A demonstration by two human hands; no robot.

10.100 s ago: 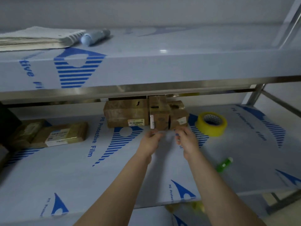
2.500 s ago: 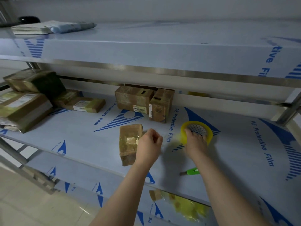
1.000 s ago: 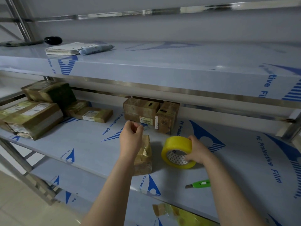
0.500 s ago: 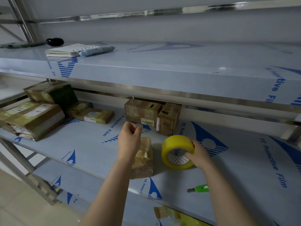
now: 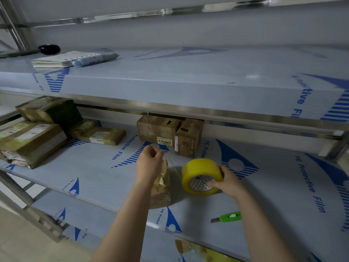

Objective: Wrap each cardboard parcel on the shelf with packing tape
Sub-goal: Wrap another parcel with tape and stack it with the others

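- The small brown cardboard parcel (image 5: 162,189) stands on end on the film-covered metal shelf (image 5: 102,173), close to its front edge and partly hidden by the left hand (image 5: 149,163).
- The left fingers are curled together above the parcel's top edge, pinching a faint clear tape strip (image 5: 172,163).
- The right hand (image 5: 229,183) grips the yellow packing-tape roll (image 5: 200,170) just right of the parcel, fingers clamped round its rim.
- A green utility knife (image 5: 229,217) lies near the front edge.
- Two brown boxes (image 5: 158,130) stand along the back, and stacked parcels (image 5: 32,138) sit well apart at the left end.

Mid shelf (image 5: 98,173) – "PE Protective Film" txt.
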